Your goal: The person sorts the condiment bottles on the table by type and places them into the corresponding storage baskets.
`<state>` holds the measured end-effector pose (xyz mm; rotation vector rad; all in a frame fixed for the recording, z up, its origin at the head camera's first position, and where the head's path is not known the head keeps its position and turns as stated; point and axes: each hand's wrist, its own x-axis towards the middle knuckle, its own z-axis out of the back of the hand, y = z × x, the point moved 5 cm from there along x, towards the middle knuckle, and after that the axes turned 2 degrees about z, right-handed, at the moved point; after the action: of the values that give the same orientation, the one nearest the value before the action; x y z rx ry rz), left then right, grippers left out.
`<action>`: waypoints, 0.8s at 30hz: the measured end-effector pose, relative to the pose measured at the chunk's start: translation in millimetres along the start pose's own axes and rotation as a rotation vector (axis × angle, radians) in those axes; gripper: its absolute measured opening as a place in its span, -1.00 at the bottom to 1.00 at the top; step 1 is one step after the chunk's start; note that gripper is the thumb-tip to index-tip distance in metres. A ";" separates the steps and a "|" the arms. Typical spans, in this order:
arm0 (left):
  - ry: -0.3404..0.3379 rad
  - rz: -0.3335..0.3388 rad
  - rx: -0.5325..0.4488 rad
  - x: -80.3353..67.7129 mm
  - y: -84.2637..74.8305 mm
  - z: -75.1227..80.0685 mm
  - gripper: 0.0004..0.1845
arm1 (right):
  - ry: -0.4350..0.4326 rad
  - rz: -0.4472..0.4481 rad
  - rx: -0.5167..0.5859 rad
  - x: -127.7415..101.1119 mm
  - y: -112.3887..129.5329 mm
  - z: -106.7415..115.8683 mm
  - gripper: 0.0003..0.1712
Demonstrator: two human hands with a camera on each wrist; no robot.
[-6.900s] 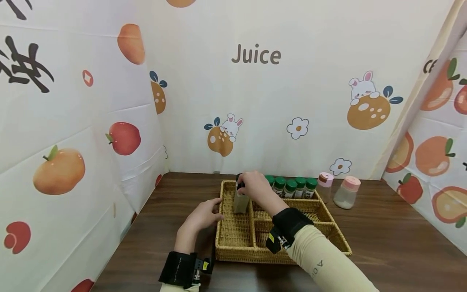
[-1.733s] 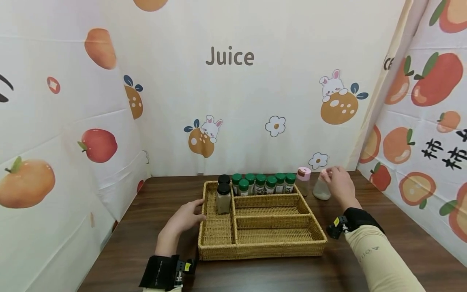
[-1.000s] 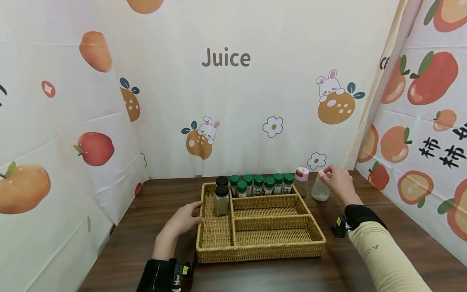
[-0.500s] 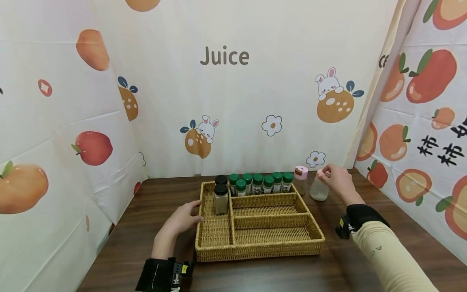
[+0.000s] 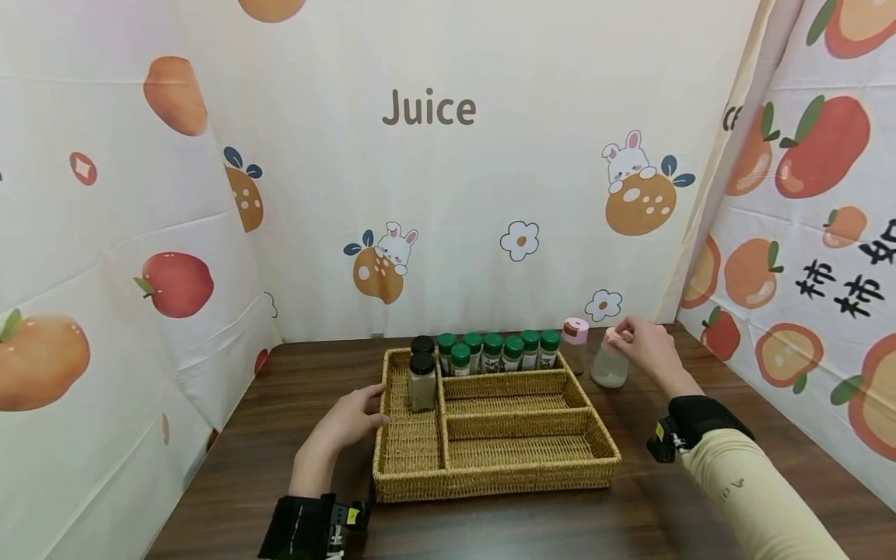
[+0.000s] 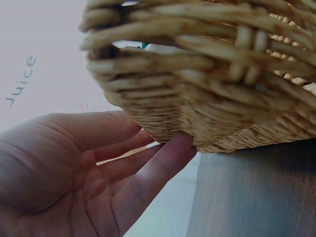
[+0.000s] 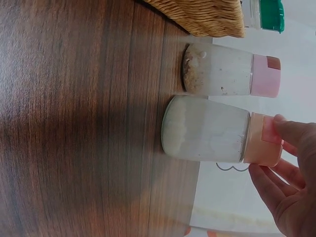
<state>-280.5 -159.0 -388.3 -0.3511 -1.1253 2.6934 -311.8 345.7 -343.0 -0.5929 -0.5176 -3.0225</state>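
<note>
I log: pink-lidded jar (image 5: 609, 365), right of centre, lid pinched by right hand (image 5: 647, 348); left hand (image 5: 350, 416) spread against wicker basket (image 5: 490, 486).

Cream sleeves, black wrist straps (image 5: 689, 412) with small yellow-tagged clips.

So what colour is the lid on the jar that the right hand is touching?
Pale pink, with a darker tab; the jar shows best in the right wrist view, right hand at its lid.
</note>
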 end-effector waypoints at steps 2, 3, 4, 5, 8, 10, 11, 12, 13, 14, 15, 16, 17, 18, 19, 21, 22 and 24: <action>0.001 -0.002 -0.004 -0.2 -0.1 0.2 -0.34 | 0.001 0.002 -0.001 -0.2 0.9 0.2 -0.65; 0.000 -0.003 -0.003 -0.2 0.0 0.2 -0.34 | 0.002 0.002 -0.002 -0.4 1.3 0.3 -0.65; 0.000 -0.003 -0.003 -0.3 0.1 0.1 -0.34 | 0.002 0.003 -0.002 -0.4 1.6 0.3 -0.64; -0.001 -0.004 -0.002 -0.3 0.0 0.1 -0.34 | 0.003 0.003 -0.003 -0.4 1.5 0.3 -0.64; -0.006 0.000 -0.004 0.2 0.4 -0.4 -0.34 | 0.016 0.004 0.000 -0.5 1.3 1.1 -0.64; -0.004 -0.001 -0.008 1.1 1.3 -1.2 -0.34 | 0.034 0.002 0.013 0.1 1.5 1.6 -0.64; -0.004 -0.002 -0.010 1.3 2.0 -1.5 -0.34 | 0.043 0.003 0.016 0.9 2.2 1.7 -0.64; -0.004 -0.001 -0.015 1.5 2.8 -1.8 -0.34 | 0.053 0.003 0.021 1.8 2.6 1.9 -0.65; -0.003 0.000 -0.021 1.6 3.7 -2.4 -0.34 | 0.064 0.004 0.028 2.5 3.5 2.3 -0.65; -0.002 -0.001 -0.025 1.8 4.3 -3.0 -0.34 | 0.073 0.004 0.032 3.2 4.0 2.6 -0.65; 0.000 -0.003 -0.031 1.9 4.7 -3.7 -0.34 | 0.080 0.004 0.035 3.9 4.4 3.1 -0.64; -0.002 -0.001 -0.035 1.5 5.0 -4.0 -0.34 | 0.086 0.006 0.036 4.4 4.8 3.2 -0.64; -0.004 -0.001 -0.039 1.3 5.0 -4.1 -0.34 | 0.091 0.007 0.039 4.7 5.4 3.4 -0.63; -0.005 0.001 -0.046 0.9 5.1 -4.2 -0.34 | 0.098 0.007 0.046 5.0 5.8 3.3 -0.63; -0.005 0.002 -0.048 0.6 5.0 -4.3 -0.34 | 0.101 0.009 0.050 5.1 6.6 3.5 -0.62; -0.003 0.007 -0.044 0.3 4.6 -3.8 -0.34 | 0.102 0.012 0.055 4.6 9.0 5.0 -0.62; -0.004 0.010 -0.041 0.2 4.2 -3.1 -0.34 | 0.098 0.016 0.059 4.4 10.8 5.9 -0.62; -0.003 0.016 -0.038 -0.1 4.0 -1.7 -0.34 | 0.091 0.025 0.063 5.2 14.4 7.9 -0.63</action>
<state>-280.2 -160.7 -392.4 -0.3635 -1.1807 2.6906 -312.6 334.9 -329.6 -0.4522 -0.5939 -2.9798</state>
